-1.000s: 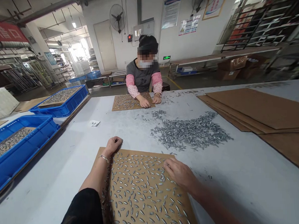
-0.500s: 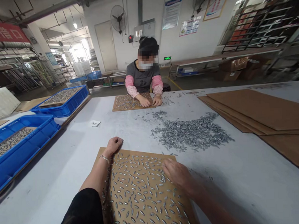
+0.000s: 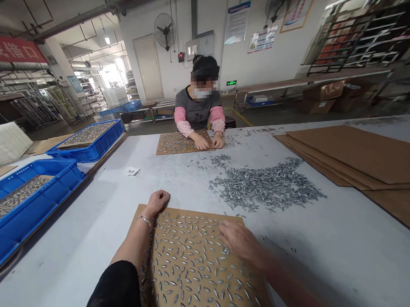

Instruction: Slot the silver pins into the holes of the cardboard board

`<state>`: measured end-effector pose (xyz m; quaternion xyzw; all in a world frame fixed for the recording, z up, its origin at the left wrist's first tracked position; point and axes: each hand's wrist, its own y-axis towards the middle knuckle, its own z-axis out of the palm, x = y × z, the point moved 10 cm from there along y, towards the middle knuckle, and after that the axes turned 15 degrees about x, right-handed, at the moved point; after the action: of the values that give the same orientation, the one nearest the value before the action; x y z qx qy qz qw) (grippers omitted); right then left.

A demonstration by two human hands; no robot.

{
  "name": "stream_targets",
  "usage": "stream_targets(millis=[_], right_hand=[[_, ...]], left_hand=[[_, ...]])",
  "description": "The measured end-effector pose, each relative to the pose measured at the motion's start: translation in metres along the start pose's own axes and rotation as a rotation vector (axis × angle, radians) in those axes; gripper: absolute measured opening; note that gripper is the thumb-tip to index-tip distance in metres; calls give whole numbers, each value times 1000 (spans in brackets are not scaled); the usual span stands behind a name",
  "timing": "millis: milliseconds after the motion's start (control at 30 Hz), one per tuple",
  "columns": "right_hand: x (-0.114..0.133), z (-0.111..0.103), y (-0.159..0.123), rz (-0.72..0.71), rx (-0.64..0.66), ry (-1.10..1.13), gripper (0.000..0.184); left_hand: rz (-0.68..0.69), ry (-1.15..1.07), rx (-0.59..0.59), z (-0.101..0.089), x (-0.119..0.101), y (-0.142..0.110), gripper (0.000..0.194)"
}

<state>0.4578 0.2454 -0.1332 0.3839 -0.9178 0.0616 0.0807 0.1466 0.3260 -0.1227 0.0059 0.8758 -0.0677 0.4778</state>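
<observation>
A brown cardboard sheet [image 3: 193,259] lies in front of me, covered with small silvery spindle-shaped metal pieces [image 3: 188,266] set apart from one another. My left hand [image 3: 159,201] rests curled at the sheet's far left corner, fingers closed; what they hold, if anything, is hidden. Over the sheet's right side my right hand [image 3: 239,239] bends down with its fingers drawn together near the pieces. Its fingertips are partly hidden and slightly blurred. Beyond the sheet, to the right, a loose heap of the same metal pieces [image 3: 265,184] spreads over the white table [image 3: 333,238].
Across the table a co-worker [image 3: 198,103] handles pieces on another cardboard sheet [image 3: 161,149]. Stacked brown cardboard sheets [image 3: 359,154] lie at the right. Blue crates [image 3: 65,179] with filled sheets stand at the left. A white scrap [image 3: 133,171] lies on the table.
My right hand has shifted slightly left over the cardboard sheet. My left hand stays at the corner. The whole view has tipped up a little.
</observation>
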Motion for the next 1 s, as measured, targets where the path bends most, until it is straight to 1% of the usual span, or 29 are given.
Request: stream_targets(millis=[67,133,300,400,500,667,867,933,1000], right_hand=[[-1,4,2,-1,-8,-31,19],[-1,5,2,2,-45,-60,19],[12,-4,-4,-13,-204,-149,21],[19,-7,-8,-33,-245,-162,24],[17,-8,-11,-40,-215,-110,26],[5,-10,-17,8,-159,36,25],[13,8,-13,43,-54,3,23],[18,10,-10,24,-47,-4,21],[18,6,-10,-1,-55,14,21]], left_hand=[[0,-3,8,1,0,0,39],[-3,-6,13,1,1,1,40],[-2,-12,6,1,3,2,40],[-2,-15,0,1,3,1,39],[-4,-17,1,1,3,1,39],[-6,-25,-2,1,5,2,37],[-7,-27,-7,1,5,3,36],[-8,-23,-8,0,5,2,35],[-12,-18,-12,0,5,2,35]])
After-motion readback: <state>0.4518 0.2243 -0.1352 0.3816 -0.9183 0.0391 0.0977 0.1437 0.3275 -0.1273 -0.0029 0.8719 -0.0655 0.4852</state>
